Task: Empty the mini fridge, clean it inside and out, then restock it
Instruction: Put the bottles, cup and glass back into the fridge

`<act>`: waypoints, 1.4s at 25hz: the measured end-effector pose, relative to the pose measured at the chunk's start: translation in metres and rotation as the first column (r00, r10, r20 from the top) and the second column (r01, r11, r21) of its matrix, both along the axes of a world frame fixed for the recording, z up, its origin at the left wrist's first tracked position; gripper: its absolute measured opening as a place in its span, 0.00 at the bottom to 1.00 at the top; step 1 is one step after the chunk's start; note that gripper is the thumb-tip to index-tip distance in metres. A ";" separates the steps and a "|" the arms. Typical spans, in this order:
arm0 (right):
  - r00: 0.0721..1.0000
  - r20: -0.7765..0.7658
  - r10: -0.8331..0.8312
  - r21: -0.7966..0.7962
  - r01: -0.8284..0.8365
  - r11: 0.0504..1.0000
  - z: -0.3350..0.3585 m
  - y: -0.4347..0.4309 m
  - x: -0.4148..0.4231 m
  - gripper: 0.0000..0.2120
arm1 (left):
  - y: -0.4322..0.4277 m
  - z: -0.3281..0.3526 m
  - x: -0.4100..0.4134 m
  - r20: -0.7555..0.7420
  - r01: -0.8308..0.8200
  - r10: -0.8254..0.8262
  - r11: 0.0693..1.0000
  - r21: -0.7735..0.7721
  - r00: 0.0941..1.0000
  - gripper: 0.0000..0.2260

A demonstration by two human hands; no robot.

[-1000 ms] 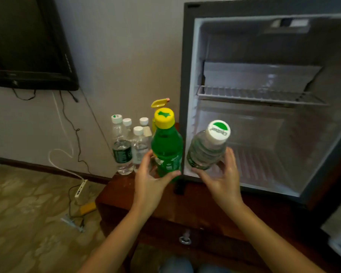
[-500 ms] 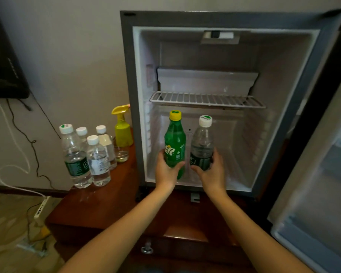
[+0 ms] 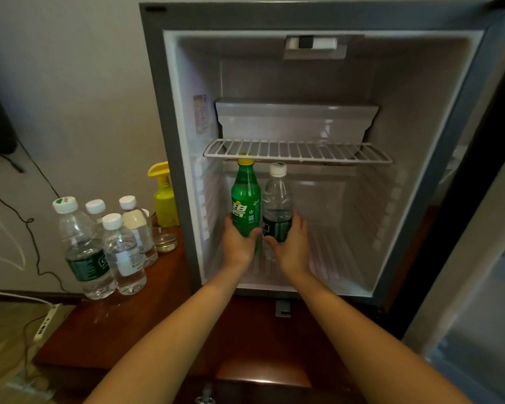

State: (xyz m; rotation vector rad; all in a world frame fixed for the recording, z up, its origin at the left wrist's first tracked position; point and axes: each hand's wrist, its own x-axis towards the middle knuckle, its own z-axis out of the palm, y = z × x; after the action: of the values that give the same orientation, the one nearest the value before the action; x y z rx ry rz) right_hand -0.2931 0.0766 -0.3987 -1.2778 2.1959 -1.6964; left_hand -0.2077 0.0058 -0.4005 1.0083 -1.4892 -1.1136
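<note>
The mini fridge (image 3: pixel 169 118) stands open on a wooden cabinet, its inside bare except for a white wire shelf (image 3: pixel 298 151). My left hand (image 3: pixel 238 243) grips a green soda bottle (image 3: pixel 245 199) with a yellow cap. My right hand (image 3: pixel 290 246) grips a clear water bottle (image 3: pixel 277 196) with a white cap. Both bottles are upright, side by side, inside the lower compartment under the wire shelf, at its left. I cannot tell whether their bases touch the fridge floor.
Several clear water bottles (image 3: pixel 85 249) stand on the wooden cabinet top (image 3: pixel 123 322) left of the fridge. Behind them are a yellow spray bottle (image 3: pixel 164 196) and a glass (image 3: pixel 165 239). The fridge door (image 3: pixel 478 272) hangs open at the right. Cables and a power strip (image 3: pixel 44 323) lie on the floor at the left.
Both hands have carried the two bottles from in front of the fridge into its lower compartment, farther in than half a second ago. The view has swung right and closer.
</note>
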 end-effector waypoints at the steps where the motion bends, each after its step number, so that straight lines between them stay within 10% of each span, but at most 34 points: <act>1: 1.000 -0.003 -0.011 0.007 0.011 1.000 0.001 -0.005 -0.002 0.42 | -0.004 -0.001 -0.003 -0.002 -0.013 0.013 1.000 0.005 1.000 0.29; 24: 0.980 0.197 -0.038 0.195 -0.001 0.981 0.013 -0.057 -0.015 0.45 | -0.023 -0.008 -0.009 0.091 0.039 -0.043 0.998 0.043 0.995 0.34; 28: 0.989 0.150 -0.007 0.046 0.000 0.999 0.018 -0.008 0.010 0.32 | 0.027 0.008 0.017 0.099 0.192 -0.199 0.978 0.076 0.975 0.26; 31: 0.983 -0.052 0.175 -0.125 -0.181 0.976 0.024 0.032 0.053 0.22 | 0.077 0.028 0.072 0.099 0.249 -0.238 0.960 -0.125 0.966 0.18; 35: 0.873 -0.303 0.381 -0.166 -0.442 0.881 0.030 0.059 0.111 0.18 | 0.074 0.031 0.175 0.207 0.020 0.132 0.797 -0.604 0.969 0.12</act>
State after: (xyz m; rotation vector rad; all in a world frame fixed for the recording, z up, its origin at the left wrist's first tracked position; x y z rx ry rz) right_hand -0.1822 0.1361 -0.3692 -1.9686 1.6838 -1.7152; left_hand -0.0324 0.0795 -0.3694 0.7346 -1.8326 -0.4103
